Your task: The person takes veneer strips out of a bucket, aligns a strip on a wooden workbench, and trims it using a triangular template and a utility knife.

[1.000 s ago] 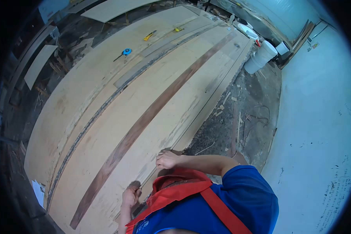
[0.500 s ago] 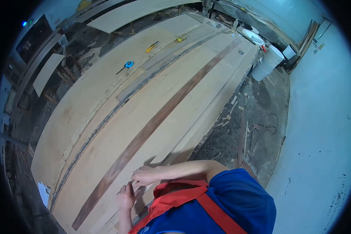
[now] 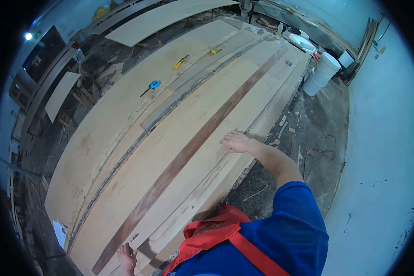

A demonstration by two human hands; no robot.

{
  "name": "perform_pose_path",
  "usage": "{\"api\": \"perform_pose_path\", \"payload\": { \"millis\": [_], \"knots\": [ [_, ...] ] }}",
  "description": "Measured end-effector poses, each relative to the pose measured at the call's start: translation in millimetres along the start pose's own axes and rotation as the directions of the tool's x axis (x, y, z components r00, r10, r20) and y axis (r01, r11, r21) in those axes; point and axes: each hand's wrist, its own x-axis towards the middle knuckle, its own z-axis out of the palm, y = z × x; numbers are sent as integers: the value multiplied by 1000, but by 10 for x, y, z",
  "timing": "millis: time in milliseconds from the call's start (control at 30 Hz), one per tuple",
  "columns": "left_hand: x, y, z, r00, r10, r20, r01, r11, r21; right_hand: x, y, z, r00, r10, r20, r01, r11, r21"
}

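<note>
A long dark brown wood strip (image 3: 185,159) lies lengthwise on the large pale board (image 3: 138,172). My right hand (image 3: 236,140) rests with spread fingers on the pale wood, just right of the strip. Near the bottom edge of the view, my left hand (image 3: 127,257) has its fingers apart, close to the strip's near end. Neither hand grips anything that I can see. Beside my body, a narrow pale plank (image 3: 188,209) runs along the table's right side.
On the far side lie a blue tape measure (image 3: 154,84), a yellow utility knife (image 3: 181,61) and a small yellow item (image 3: 215,50). A dark rough-edged band (image 3: 170,108) crosses the board. White buckets (image 3: 323,73) stand at right, with wood scraps (image 3: 283,125) on the floor.
My hands were close together near my chest. My right hand has moved far forward along the board, and my left hand has drawn back toward the bottom edge. The view has shifted slightly.
</note>
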Motion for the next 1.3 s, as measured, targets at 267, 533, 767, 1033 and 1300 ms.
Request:
{"api": "perform_pose_path", "payload": {
  "millis": [267,533,767,1033,1300],
  "knots": [
    [208,-396,164,992,-99,75,102,994,-37,235,42,-669,992,-78,104,75,996,40],
    [427,-665,172,995,-101,-21,100,992,-72,635,20,-988,986,-103,127,104,995,-1],
    [597,-609,182,995,-90,-43,86,992,-91,999,204,-920,990,-85,112,86,996,-12],
    [768,-372,0,995,-96,-7,94,984,-149,1120,302,-765,993,-38,112,35,999,25],
    [970,-272,-45,971,-222,93,232,965,-119,1085,979,402,968,-110,-226,151,974,171]
  ]
}}
